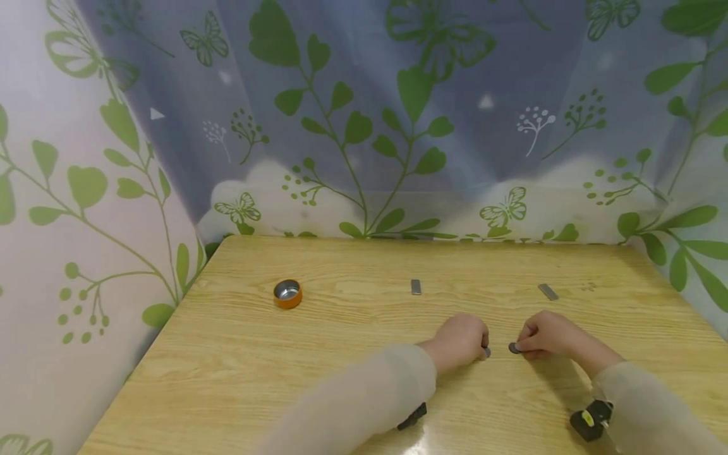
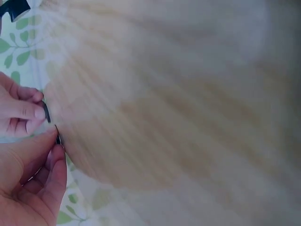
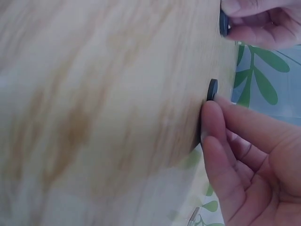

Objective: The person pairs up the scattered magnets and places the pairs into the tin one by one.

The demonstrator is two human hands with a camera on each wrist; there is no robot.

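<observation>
1. Right-hand disc (image 1: 514, 347), dark and round, is showing low over the front part of the counter (image 1: 227, 354); the right hand (image 1: 550, 335) is pinching it between thumb and fingers, with part of its rim standing out toward the other hand.
2. The left-hand disc (image 1: 487, 352) is sitting near it, across a narrow gap, so the two are not touching; the left hand (image 1: 462, 339) is likewise pinching its disc; two grey bars, one near (image 1: 416, 287) and one farther right (image 1: 548, 291), are lying farther back, and an orange bowl (image 1: 289, 305) is standing well off to the left.
3. Both discs are looking stiff, thin and probably light; their smooth faces are likely offering little grip, so a fingertip hold across the flat faces near the rim is seeming surest; how brittle they are is not showing.
4. The left hand's fingers are covering much of the left-hand disc in the head view; in the left wrist view both discs are appearing as mere dark edges, and blur is softening the counter's grain; whether either disc is touching the counter, I cannot tell; the dark devices at the wrists (image 1: 590, 422) are partly hiding behind the sleeves.
</observation>
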